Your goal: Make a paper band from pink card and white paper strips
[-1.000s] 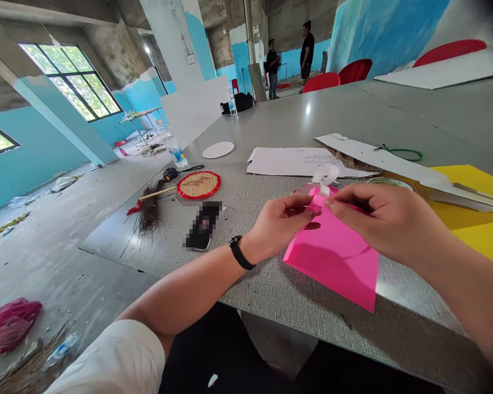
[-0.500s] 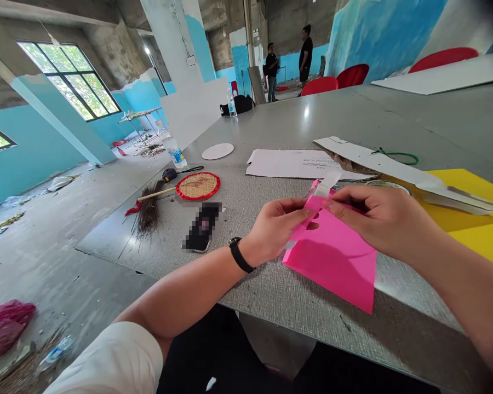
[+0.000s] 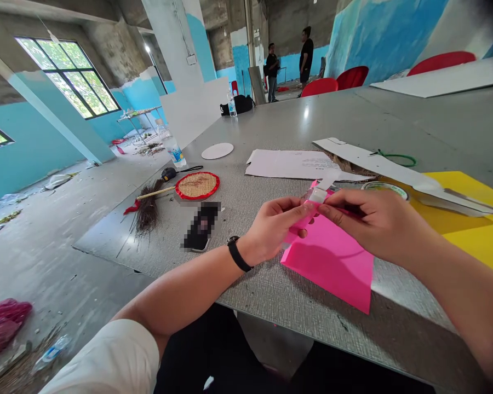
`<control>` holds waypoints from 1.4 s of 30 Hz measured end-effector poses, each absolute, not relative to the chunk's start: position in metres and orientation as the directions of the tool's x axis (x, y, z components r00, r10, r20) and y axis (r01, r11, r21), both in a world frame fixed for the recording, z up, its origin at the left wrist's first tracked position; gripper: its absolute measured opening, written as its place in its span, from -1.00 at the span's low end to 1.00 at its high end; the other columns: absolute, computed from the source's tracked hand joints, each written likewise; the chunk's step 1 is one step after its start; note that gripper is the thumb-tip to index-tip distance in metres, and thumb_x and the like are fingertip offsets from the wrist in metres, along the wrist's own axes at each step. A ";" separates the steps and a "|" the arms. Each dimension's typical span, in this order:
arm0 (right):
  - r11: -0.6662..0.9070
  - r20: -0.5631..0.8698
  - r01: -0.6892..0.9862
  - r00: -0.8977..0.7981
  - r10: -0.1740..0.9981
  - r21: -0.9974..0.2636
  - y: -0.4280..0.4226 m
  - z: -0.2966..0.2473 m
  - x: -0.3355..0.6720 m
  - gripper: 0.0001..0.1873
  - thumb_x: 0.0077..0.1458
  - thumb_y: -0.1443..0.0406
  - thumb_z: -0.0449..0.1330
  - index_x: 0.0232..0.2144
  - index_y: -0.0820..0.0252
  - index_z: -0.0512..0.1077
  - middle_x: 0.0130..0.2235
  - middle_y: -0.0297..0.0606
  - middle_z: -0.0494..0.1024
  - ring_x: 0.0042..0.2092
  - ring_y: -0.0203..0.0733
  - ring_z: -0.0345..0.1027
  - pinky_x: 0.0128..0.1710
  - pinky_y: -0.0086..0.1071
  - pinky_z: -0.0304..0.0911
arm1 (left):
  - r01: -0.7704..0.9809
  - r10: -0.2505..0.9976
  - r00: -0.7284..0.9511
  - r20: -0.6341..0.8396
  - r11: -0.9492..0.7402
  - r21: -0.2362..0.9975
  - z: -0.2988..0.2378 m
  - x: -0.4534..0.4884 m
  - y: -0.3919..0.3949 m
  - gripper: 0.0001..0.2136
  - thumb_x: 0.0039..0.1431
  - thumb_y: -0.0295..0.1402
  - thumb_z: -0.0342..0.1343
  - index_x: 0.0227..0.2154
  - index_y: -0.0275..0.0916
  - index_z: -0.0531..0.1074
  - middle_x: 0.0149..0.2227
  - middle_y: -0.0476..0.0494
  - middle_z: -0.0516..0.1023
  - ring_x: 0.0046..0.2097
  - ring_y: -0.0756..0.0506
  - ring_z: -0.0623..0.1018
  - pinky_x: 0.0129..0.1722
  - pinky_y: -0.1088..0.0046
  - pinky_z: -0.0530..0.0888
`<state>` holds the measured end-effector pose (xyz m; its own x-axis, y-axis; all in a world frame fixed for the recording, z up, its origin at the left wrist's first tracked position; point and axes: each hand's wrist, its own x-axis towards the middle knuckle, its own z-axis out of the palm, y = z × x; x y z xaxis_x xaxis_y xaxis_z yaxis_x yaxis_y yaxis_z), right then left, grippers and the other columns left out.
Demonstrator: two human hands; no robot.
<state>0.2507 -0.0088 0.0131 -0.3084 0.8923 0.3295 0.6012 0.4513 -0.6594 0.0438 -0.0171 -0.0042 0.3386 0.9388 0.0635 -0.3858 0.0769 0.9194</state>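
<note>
A pink paper sheet (image 3: 332,262) lies on the grey table (image 3: 271,284), its near corner over the table's edge. My left hand (image 3: 271,227) pinches the sheet's upper left corner, fingers closed. My right hand (image 3: 373,221) pinches the same corner from the right. Between the fingertips a white strip (image 3: 321,186) sticks up from the pink corner.
A phone (image 3: 201,225), a round woven fan (image 3: 197,185) and a twig broom (image 3: 148,210) lie to the left. White papers (image 3: 291,163), a long white board (image 3: 373,161), a green loop (image 3: 400,158), a tape roll (image 3: 384,187) and yellow sheets (image 3: 476,235) lie beyond. Two people (image 3: 290,60) stand far off.
The white strip has been lowered and pressed closer to the pink corner. Both hands stay pinched at the corner, shifted only slightly.
</note>
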 end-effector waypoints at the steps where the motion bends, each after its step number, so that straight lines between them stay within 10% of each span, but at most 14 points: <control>1: 0.473 0.346 0.592 -0.322 0.881 -0.653 -0.008 0.012 0.251 -0.20 0.20 -0.45 0.13 -0.33 0.13 0.61 -0.50 -0.27 0.45 -0.47 -0.27 0.23 -0.47 -0.34 0.09 | -0.389 0.940 0.335 0.068 0.073 0.918 -0.005 0.044 -0.017 -0.55 0.00 -0.04 0.57 -0.35 -0.32 0.56 -0.39 -0.03 0.53 -0.39 0.08 0.45 -0.42 0.51 0.40; 18: 0.593 0.570 0.491 -0.216 0.793 -0.639 -0.007 -0.007 0.241 -0.66 0.32 0.10 0.20 -0.43 0.12 0.57 -0.44 -0.28 0.59 -0.41 -0.22 0.44 -0.43 -0.34 0.19 | -0.368 0.883 0.468 0.032 0.162 0.916 -0.005 0.034 -0.009 -0.51 -0.07 -0.05 0.62 -0.43 -0.29 0.49 -0.44 0.02 0.54 -0.46 0.06 0.51 -0.37 0.43 0.59; 33: 0.814 0.899 0.517 -0.173 0.402 -0.264 -0.005 -0.022 0.238 -0.67 0.41 0.24 0.29 -0.45 0.11 0.55 -0.51 -0.34 0.56 -0.49 -0.31 0.37 -0.46 -0.37 0.20 | -0.206 0.812 0.582 -0.049 0.206 0.957 -0.004 0.031 -0.002 -0.44 -0.18 0.05 0.63 -0.41 -0.37 0.62 -0.41 -0.12 0.64 -0.37 0.02 0.59 -0.26 0.43 0.47; 42: 0.662 0.810 0.622 -0.075 0.581 -0.418 -0.009 -0.023 0.239 -0.71 0.36 0.09 0.32 -0.39 0.05 0.61 -0.40 -0.22 0.62 -0.33 -0.09 0.51 -0.28 -0.22 0.32 | -0.280 0.858 0.511 -0.055 0.226 0.933 -0.002 0.034 -0.005 -0.48 -0.17 -0.01 0.65 -0.40 -0.33 0.58 -0.45 -0.02 0.55 -0.45 0.09 0.45 -0.39 0.48 0.41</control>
<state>0.2385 -0.0085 -0.0227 -0.0752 0.5813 0.8102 0.6219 0.6625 -0.4176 0.0337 -0.0048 -0.0018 0.5110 0.8578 -0.0548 -0.2797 0.2262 0.9330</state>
